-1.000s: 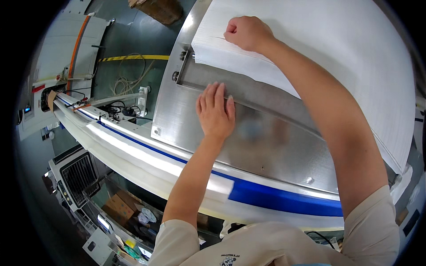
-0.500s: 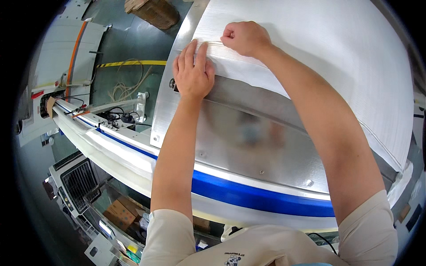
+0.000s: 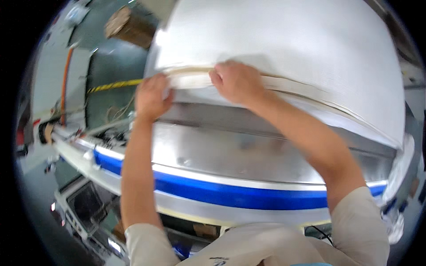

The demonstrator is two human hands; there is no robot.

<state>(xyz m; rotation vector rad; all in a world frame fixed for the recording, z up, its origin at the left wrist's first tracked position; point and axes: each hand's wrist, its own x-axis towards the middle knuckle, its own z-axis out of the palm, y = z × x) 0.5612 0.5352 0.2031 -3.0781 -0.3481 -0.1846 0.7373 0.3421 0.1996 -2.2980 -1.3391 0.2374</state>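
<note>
A shiny blue strip point(image 3: 239, 191) runs crosswise in front of me. Well beyond its left end, a brown box point(image 3: 128, 27) sits on the dark green floor point(image 3: 108, 55). Between that box and the strip, striped yellow-and-black tape point(image 3: 115, 85) crosses the floor, and nearer the strip lies some pale cord point(image 3: 119, 112), blurred. Left of the strip, an orange stripe point(image 3: 66, 84) stands out against white. On the strip's near side, leftward, is a dark-panelled unit point(image 3: 84, 201); rightward, a black cable point(image 3: 324, 233) curves.

Person's left hand point(image 3: 151, 96): fingers bent, at the near left corner of the white stack point(image 3: 293, 40). Right hand point(image 3: 236, 82): closed at the stack's near edge. Forearms point(image 3: 138, 155): bare.
</note>
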